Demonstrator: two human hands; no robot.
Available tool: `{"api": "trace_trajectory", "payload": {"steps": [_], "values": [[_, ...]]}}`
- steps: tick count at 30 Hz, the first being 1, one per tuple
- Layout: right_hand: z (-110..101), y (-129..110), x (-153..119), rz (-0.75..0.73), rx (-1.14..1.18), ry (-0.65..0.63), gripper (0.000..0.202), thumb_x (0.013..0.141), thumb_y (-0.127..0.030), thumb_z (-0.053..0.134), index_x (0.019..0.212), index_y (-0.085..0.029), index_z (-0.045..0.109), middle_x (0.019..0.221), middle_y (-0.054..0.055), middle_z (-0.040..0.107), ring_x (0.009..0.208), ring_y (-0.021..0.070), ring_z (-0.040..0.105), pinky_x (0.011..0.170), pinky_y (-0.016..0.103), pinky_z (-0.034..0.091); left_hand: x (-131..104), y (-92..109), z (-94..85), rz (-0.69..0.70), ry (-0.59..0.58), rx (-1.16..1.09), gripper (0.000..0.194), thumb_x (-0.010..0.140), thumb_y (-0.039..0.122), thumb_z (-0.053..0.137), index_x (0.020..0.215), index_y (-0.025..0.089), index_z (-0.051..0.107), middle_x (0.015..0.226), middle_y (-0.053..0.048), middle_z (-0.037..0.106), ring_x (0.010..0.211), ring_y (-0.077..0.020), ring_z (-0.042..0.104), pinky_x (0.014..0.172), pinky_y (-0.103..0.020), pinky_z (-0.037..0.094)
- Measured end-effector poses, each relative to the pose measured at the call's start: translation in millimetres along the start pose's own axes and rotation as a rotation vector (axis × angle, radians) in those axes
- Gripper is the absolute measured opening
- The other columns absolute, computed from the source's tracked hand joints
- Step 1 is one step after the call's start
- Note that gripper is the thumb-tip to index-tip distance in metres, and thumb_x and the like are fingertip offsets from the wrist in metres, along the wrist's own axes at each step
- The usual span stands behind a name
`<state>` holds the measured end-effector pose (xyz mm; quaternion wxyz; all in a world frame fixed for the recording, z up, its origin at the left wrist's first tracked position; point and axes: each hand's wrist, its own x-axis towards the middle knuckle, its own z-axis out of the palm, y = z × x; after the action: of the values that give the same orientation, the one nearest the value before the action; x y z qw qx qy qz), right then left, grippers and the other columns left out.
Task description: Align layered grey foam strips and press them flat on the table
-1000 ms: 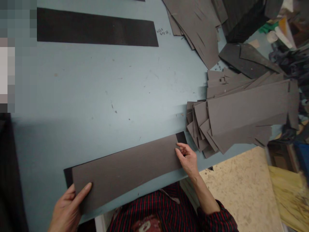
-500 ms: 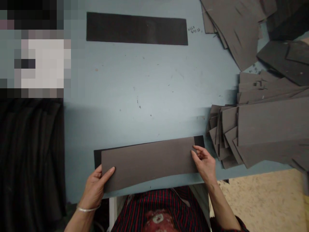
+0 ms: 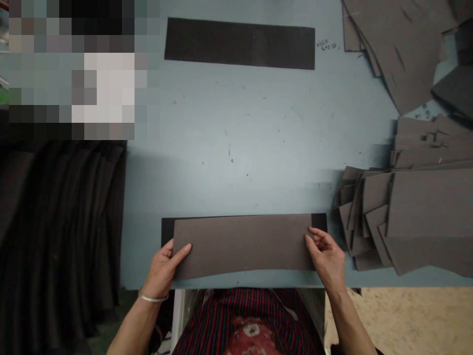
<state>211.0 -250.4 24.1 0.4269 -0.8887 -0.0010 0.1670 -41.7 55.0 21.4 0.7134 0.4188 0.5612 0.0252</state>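
A long grey-brown panel (image 3: pixel 242 246) lies at the near edge of the pale blue table (image 3: pixel 236 123), over a black strip (image 3: pixel 168 229) whose ends and thin top edge show. My left hand (image 3: pixel 164 266), with a bangle at the wrist, grips the panel's left end, thumb on top and fingers partly hidden at its edge. At the right end, my right hand (image 3: pixel 327 254) has its thumb on the panel and its fingertips bent by the corner, closed on that end. The panel's near edge bows slightly.
A dark rectangular strip (image 3: pixel 240 43) lies at the far side. Overlapping grey pieces (image 3: pixel 428 202) heap up on the right, with more large sheets (image 3: pixel 402 49) behind. Dark layered material (image 3: pixel 66 236) hangs at the left. Top left is pixelated.
The view has shifted, so the table and strips sit further right. The panel and the black strip now lie more level with the table edge, both hands still at the panel's ends.
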Motion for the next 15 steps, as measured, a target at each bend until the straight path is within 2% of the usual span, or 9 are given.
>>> {"api": "trace_trajectory", "payload": {"steps": [15], "values": [[-0.2,-0.3,0.5,-0.013,-0.091,0.035,0.046,0.073,-0.048,0.068,0.107,-0.018,0.067,0.074,0.000,0.057,0.062,0.0117,0.050,0.063,0.025,0.044,7.4,-2.6,-2.3,0.054,-0.038,0.031,0.048,0.071,0.040,0.076,0.109,0.015,0.062,0.102,-0.010,0.072,0.086,-0.0229,0.068,0.080,-0.033,0.055]]}}
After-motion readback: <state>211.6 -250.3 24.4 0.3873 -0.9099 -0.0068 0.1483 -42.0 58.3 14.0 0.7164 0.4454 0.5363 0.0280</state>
